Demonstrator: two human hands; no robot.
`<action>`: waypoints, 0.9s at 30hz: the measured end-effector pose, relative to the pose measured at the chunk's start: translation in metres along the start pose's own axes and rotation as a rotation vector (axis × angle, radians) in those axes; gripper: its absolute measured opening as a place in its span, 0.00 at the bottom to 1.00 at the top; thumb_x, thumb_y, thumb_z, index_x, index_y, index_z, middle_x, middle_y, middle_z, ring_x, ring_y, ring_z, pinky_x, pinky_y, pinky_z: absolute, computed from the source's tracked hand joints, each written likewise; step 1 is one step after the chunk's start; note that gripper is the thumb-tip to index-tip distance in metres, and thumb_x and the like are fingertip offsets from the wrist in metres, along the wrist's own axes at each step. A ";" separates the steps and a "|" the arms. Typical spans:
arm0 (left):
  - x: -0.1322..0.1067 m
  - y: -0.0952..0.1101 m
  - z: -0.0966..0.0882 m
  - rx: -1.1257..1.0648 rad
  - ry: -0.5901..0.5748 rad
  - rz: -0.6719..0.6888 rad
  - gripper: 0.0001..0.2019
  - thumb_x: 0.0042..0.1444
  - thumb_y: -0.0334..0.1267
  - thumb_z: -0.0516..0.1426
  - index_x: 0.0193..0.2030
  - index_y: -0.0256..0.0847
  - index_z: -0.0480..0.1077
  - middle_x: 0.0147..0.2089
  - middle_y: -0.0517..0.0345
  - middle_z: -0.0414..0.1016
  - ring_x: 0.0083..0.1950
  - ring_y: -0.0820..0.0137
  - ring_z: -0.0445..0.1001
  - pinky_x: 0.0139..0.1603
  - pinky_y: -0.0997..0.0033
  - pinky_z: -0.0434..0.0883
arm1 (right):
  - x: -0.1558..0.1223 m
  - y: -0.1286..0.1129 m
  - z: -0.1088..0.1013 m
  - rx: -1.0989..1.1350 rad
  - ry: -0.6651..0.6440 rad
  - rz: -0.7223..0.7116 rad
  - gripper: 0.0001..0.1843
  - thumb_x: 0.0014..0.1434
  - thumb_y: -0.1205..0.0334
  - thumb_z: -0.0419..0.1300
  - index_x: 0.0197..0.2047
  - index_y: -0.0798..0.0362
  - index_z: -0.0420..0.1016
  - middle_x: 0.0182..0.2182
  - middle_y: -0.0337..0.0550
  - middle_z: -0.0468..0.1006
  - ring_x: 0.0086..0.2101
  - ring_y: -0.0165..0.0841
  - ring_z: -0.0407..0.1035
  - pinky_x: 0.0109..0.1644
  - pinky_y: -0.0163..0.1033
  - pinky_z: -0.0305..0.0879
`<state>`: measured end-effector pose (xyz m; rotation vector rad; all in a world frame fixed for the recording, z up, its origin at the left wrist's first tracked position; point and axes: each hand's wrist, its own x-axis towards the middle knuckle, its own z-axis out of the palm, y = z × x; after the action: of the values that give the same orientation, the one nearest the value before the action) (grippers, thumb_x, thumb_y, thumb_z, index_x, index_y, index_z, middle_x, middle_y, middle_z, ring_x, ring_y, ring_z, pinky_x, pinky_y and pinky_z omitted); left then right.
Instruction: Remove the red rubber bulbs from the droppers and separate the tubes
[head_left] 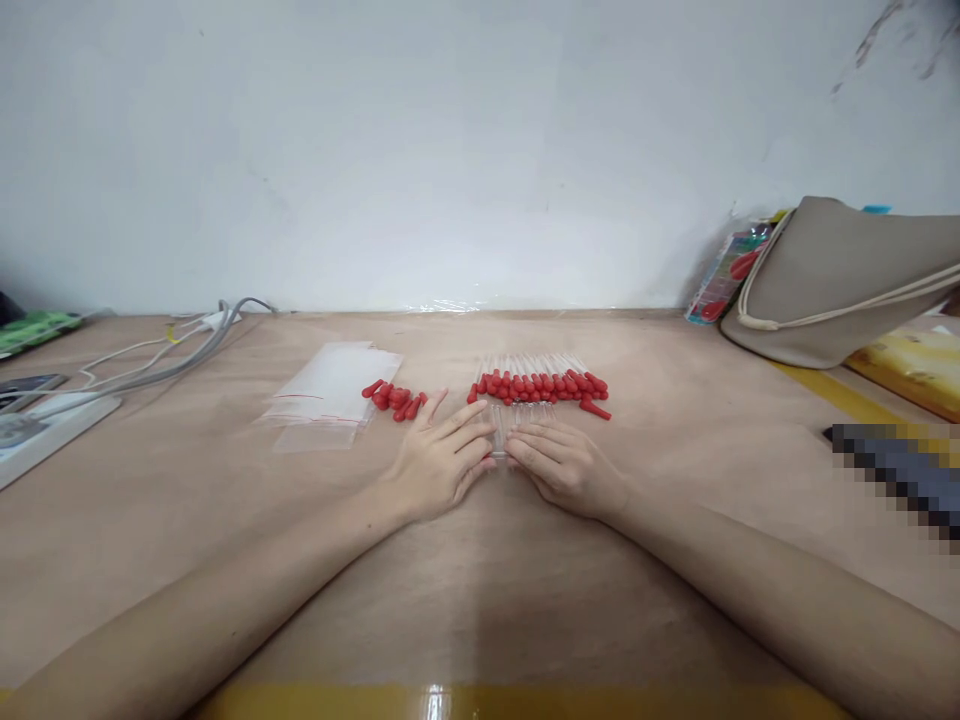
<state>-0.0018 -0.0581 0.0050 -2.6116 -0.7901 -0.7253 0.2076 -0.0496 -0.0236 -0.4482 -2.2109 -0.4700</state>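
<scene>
Between my two hands a thin clear glass tube [500, 455] lies level, just above the table. My left hand [442, 455] pinches its left end, where a bit of red rubber bulb shows at the fingertips. The fingers of my right hand [566, 462] are closed on the tube's other end. Just behind the hands lie loose clear glass tubes [525, 411], partly hidden by my fingers. Farther back is a row of glass droppers with red bulbs [536, 385], tubes pointing to the wall. A small heap of loose red rubber bulbs [394, 398] sits beyond my left hand.
Clear zip bags [330, 385] are stacked left of the loose bulbs. Cables [187, 355] and a white power strip [56, 430] lie at far left. On the right are a grey-beige bag [847, 280], a colourful packet [727, 275] and a pixelated dark object [900, 480].
</scene>
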 end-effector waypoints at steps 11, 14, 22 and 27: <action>-0.006 -0.001 -0.003 0.004 -0.025 0.018 0.09 0.61 0.36 0.49 0.34 0.40 0.69 0.48 0.60 0.75 0.60 0.65 0.63 0.66 0.48 0.32 | 0.000 -0.003 -0.008 -0.062 -0.039 -0.055 0.09 0.58 0.72 0.52 0.40 0.58 0.71 0.36 0.47 0.78 0.40 0.33 0.71 0.48 0.39 0.68; -0.009 0.000 -0.004 0.002 -0.032 0.017 0.09 0.61 0.36 0.49 0.33 0.40 0.69 0.48 0.60 0.74 0.60 0.64 0.63 0.66 0.46 0.34 | -0.002 -0.003 -0.008 -0.055 -0.044 -0.043 0.09 0.58 0.71 0.52 0.41 0.57 0.71 0.36 0.46 0.78 0.40 0.32 0.71 0.48 0.39 0.67; -0.017 -0.034 -0.025 0.075 -0.054 -0.412 0.17 0.63 0.42 0.42 0.34 0.39 0.69 0.37 0.52 0.71 0.42 0.63 0.70 0.43 0.61 0.66 | -0.003 0.017 -0.017 -0.171 0.014 0.261 0.07 0.57 0.64 0.57 0.38 0.53 0.74 0.24 0.39 0.75 0.27 0.29 0.66 0.33 0.38 0.57; -0.010 -0.081 -0.042 0.010 0.009 -0.737 0.18 0.62 0.42 0.40 0.45 0.39 0.67 0.40 0.51 0.67 0.44 0.64 0.68 0.45 0.64 0.65 | 0.009 0.013 -0.010 -0.162 -0.085 0.412 0.11 0.59 0.64 0.52 0.42 0.52 0.74 0.25 0.40 0.75 0.29 0.29 0.66 0.35 0.38 0.51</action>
<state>-0.0726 -0.0157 0.0460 -2.2692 -1.7748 -0.8959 0.2148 -0.0415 -0.0083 -1.0012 -2.0920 -0.4120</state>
